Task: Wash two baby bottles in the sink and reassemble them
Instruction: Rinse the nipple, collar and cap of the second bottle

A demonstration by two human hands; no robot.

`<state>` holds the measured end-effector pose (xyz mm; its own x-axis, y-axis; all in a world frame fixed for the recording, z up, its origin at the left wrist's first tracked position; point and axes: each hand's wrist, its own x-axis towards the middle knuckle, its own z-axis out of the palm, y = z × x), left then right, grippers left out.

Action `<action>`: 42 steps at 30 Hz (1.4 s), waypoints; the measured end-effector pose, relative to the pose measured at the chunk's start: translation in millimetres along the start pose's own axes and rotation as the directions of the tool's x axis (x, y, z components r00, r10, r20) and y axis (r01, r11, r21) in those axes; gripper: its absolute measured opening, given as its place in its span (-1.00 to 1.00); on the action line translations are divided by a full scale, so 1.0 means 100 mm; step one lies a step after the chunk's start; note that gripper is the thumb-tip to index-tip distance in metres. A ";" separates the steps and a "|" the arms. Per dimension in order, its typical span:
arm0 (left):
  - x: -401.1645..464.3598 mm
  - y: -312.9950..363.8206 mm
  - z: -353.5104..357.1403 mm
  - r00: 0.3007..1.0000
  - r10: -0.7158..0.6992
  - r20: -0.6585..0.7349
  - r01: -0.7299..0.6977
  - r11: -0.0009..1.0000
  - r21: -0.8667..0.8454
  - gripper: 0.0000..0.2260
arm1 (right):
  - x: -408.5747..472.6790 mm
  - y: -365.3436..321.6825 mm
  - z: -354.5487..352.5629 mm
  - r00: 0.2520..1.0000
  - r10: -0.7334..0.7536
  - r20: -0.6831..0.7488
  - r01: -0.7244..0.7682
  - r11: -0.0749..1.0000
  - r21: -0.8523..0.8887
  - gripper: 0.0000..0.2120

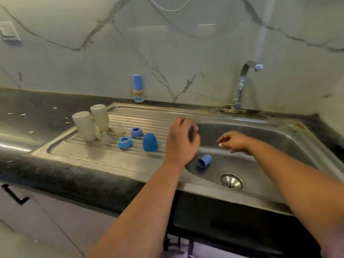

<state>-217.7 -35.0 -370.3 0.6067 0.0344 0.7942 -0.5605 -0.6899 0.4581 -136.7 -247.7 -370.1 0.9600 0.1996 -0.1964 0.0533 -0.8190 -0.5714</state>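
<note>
Blue cap [204, 161] lies in sink [279, 138] below both hands, apparently empty.

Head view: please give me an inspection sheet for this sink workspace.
Surface: steel drainboard beside sink basin, black counter.
Job's things: two bottle bodies inverted, two clear nipples, two blue collars, blue cap on drainboard; second blue cap lying in basin.
Clutter: crumbs; small blue-topped bottle at wall.
Grippers: left hand curled, contents unclear; right hand relaxed, empty.
Cables: white cable on wall.
Surroundings: tap, marble-look wall.
</note>
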 end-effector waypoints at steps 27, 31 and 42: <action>0.25 -0.16 1.22 0.686 -0.657 0.313 0.718 0.682 -0.140 -0.69 | 0.57 0.46 -0.03 0.965 0.141 -0.223 -0.108 0.982 0.155 -0.43; 0.25 -0.08 1.45 0.655 -0.677 0.336 0.739 0.667 -0.094 -0.60 | 0.58 0.72 -0.33 0.855 0.344 -0.388 -0.014 0.764 0.645 -0.49; 0.57 0.13 2.20 0.734 -0.587 0.343 0.678 0.663 -0.318 -0.74 | 0.76 0.71 -0.46 0.786 0.250 -0.565 0.207 0.755 0.622 -0.77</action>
<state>-66.3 -201.4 -406.7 0.9672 0.1822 0.1771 -0.1390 -0.2039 0.9691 -47.8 -315.4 -388.8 0.9235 -0.3518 0.1532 0.0681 -0.2427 -0.9677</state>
